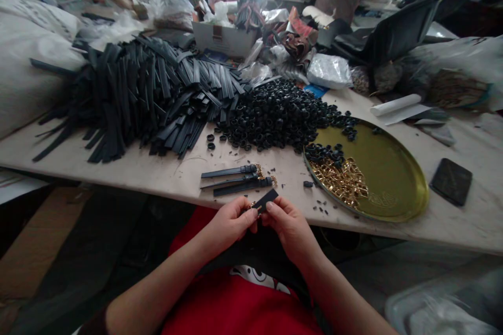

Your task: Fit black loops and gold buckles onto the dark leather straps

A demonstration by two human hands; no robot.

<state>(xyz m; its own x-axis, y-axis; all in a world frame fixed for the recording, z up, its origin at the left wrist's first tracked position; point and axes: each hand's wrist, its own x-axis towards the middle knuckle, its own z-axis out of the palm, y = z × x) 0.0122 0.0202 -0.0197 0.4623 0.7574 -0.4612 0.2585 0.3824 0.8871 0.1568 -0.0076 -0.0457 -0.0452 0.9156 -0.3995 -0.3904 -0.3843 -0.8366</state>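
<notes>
Between my two hands, in front of the table edge, is a short black strap (269,199) with a gold buckle (255,205) at its left end. My left hand (237,215) pinches the buckle end, thumb on top. My right hand (286,218) grips the strap close to its other end. Just beyond my hands lie several finished-looking black straps (231,182) with gold buckles at their right ends. To the right, a round gold tray (396,167) holds a heap of gold buckles (343,180) and some small black loops (324,153).
A large pile of black strips (133,89) covers the table's left part, beside a mound of black loops (271,115). A dark phone (451,181) lies right of the tray. Plastic bags and a white box (223,39) stand behind. Other people are across the table.
</notes>
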